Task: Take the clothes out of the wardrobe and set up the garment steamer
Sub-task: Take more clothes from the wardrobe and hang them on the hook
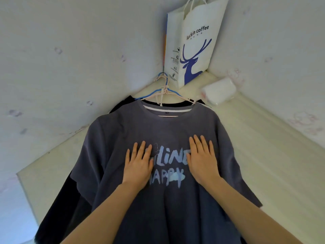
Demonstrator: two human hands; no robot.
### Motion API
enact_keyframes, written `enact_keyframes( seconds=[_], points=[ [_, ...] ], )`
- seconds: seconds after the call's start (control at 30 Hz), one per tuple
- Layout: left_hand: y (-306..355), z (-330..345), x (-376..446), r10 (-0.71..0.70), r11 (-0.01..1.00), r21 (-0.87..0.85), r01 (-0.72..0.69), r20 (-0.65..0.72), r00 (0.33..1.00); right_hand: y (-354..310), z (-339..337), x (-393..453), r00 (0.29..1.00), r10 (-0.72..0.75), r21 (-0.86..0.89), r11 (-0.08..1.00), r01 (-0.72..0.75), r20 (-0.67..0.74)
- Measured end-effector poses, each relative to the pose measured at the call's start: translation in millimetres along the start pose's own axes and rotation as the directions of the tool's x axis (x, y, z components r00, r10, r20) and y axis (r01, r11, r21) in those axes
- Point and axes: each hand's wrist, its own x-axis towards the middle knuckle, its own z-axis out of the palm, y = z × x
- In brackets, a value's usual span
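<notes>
A grey-blue T-shirt (163,127) with light blue lettering lies spread on a pale surface, still on a pink hanger (164,95). Under it lies a black garment (58,205) on a blue hanger (149,94), showing at the left and at the collar. My left hand (138,164) rests flat on the shirt's chest, left of the print, fingers straight. My right hand (202,161) lies flat on the right of the print, fingers spread. No garment steamer is in view.
A white paper bag (193,41) with a blue deer print stands in the corner beyond the hangers. A white folded packet (219,93) lies to its right. Patterned walls (70,59) close in on both sides of the pale surface (263,155).
</notes>
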Motion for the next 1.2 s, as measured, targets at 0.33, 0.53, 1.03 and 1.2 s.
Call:
enact_keyframes(
  seconds=[0.33,0.53,1.03,1.2],
  points=[
    [-1.5,23.6,-132.7,0.185,0.983,0.024,-0.184,-0.035,0.982,-56.0,1.3,-165.2,0.992,0.095,0.031,0.995,-0.098,0.078],
    [-0.1,33.2,-202.0,0.263,0.965,-0.024,-0.262,0.003,0.965,-74.5,2.5,-252.8,0.972,0.039,0.139,0.988,-0.073,0.232],
    [70.9,28.1,-315.8,0.641,0.765,-0.066,-0.641,-0.008,0.767,-85.4,-32.6,-440.4,0.871,0.444,0.387,0.78,-0.492,0.212],
    [114.4,37.8,-385.0,0.763,0.629,-0.185,-0.755,-0.04,0.645,-90.4,-40.3,-540.1,0.742,0.639,0.425,0.624,-0.655,0.205]
  ],
)
